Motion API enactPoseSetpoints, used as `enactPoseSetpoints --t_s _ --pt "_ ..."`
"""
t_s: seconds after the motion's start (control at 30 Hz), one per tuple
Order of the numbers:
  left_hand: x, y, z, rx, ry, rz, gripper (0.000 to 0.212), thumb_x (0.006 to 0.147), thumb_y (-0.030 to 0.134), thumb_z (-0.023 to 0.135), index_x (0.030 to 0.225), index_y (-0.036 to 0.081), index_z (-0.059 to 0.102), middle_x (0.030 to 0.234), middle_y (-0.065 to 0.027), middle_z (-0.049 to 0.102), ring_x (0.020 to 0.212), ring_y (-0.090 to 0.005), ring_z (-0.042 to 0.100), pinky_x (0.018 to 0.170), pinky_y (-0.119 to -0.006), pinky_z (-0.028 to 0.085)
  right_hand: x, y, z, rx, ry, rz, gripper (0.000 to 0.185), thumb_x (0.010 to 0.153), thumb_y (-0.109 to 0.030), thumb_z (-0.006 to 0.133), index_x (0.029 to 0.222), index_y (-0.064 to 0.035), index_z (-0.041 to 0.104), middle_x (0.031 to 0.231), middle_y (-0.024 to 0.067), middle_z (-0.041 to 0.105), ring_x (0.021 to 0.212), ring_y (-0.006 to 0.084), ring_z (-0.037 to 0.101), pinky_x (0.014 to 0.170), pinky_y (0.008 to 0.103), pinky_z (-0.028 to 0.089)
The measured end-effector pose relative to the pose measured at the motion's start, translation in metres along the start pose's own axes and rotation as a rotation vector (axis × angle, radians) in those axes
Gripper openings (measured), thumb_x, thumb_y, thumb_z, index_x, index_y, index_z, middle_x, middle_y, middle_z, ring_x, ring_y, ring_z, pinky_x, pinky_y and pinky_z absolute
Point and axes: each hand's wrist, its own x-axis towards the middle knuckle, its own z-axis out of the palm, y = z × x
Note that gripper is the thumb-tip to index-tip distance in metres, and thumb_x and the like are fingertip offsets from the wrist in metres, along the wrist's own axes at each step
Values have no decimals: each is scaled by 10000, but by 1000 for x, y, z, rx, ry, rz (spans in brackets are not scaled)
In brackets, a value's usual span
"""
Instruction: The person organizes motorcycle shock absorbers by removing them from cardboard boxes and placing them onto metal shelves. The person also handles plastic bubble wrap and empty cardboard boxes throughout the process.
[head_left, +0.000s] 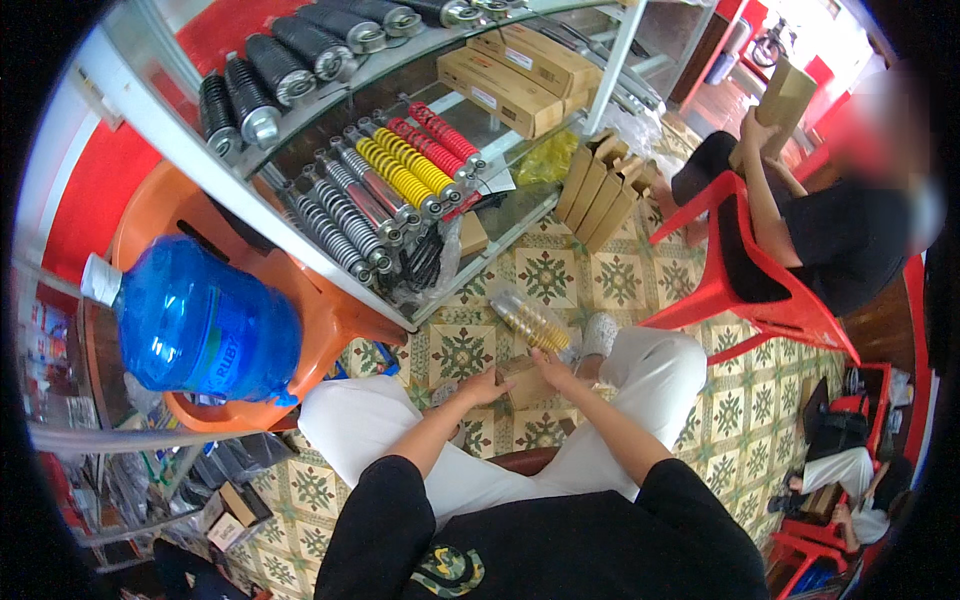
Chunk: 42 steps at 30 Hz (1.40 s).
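Between my knees is a small brown cardboard box (529, 384). My left hand (481, 388) is at its left side, thumb stretched toward the box; whether it grips the box is unclear. At the box's upper right corner is my right hand (553, 368), its fingers close to a plastic-wrapped shock absorber with a yellow coil spring (534, 321). Whether that hand holds the box or the wrapped part cannot be told. The wrapped part slants up and left over the tiled floor, beyond the box.
A glass shelf (487, 259) with coil-spring shock absorbers (405, 169) stands ahead. Upright cardboard boxes (604, 191) stand beside it. An orange chair (322, 322) at left bears a blue water jug (214, 322). A person holding a carton sits on a red chair (731, 277) at right.
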Motion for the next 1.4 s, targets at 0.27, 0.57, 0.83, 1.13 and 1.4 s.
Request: enactPoseSetpoints --t_s 0.27,0.57,0.83,1.13,1.4 --pt "-91 95 -118 472 -92 44 578 892 545 488 1031 17 677 1069 -189 659 960 -379 635 819 -466 501 -1 27 -16 495 -565 431 445 868 -323 582 1252 -117 491 1246 110 531 1155 232 519 884 427 500" --pt "-144 52 -213 417 604 -87 474 907 395 539 1264 85 504 1165 -149 594 1037 -342 587 805 -515 482 32 74 -7 117 -309 105 559 839 -240 621 1359 -117 457 1239 82 581 1044 205 578 825 376 499" --pt "-136 38 -220 205 480 -25 420 875 326 581 1209 75 540 1169 -155 600 1031 -344 591 837 -480 482 9 65 21 -669 -416 -164 282 859 -259 567 1041 -79 686 1057 141 680 981 260 648 798 426 526" --pt "-129 91 -227 102 548 205 183 835 240 634 834 61 671 790 -154 659 797 -348 634 703 -451 490 9 57 24 -919 -68 -433 508 899 -497 521 751 -39 684 646 145 636 571 316 616 545 443 491" --pt "-96 140 -220 -325 741 494 179 904 203 572 863 42 637 806 -162 651 640 -367 608 600 -436 478 46 4 -16 427 -71 -178 568 920 -496 530 644 -8 623 524 51 543 447 140 516 466 316 451"
